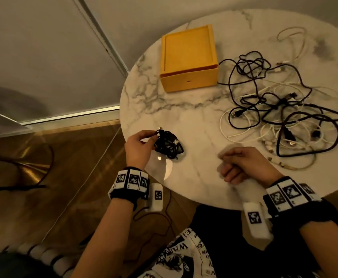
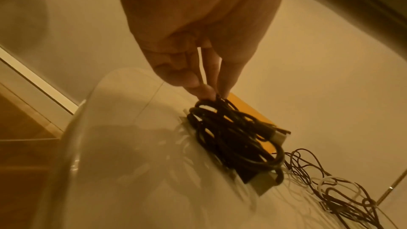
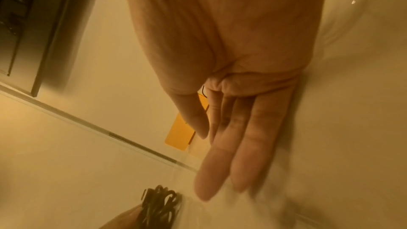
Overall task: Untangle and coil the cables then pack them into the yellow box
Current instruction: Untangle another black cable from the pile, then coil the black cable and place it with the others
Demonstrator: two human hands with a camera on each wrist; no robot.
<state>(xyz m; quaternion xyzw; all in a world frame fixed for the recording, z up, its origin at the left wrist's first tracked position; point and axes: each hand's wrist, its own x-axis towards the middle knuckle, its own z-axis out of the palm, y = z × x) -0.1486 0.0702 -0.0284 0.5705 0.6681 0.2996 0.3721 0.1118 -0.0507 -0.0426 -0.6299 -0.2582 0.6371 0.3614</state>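
A coiled black cable (image 1: pixel 169 144) (image 2: pixel 233 138) (image 3: pixel 159 203) lies at the near left of the marble table (image 1: pixel 184 109). My left hand (image 1: pixel 153 135) (image 2: pixel 211 93) pinches its top loops between thumb and fingertips. My right hand (image 1: pixel 230 163) (image 3: pixel 220 171) hovers low over the table's near middle, blurred, with relaxed fingers and nothing in it. The yellow box (image 1: pixel 188 57) (image 2: pixel 249 109) (image 3: pixel 179 133) stands at the far side of the table and looks closed by its lid. A tangle of black and white cables (image 1: pixel 280 109) (image 2: pixel 330 189) sprawls over the right half.
The round table's edge runs close to both wrists. Wooden floor and a pale wall with a metal strip lie to the left. A thin dark wire (image 1: pixel 164 213) trails on the floor below my left wrist.
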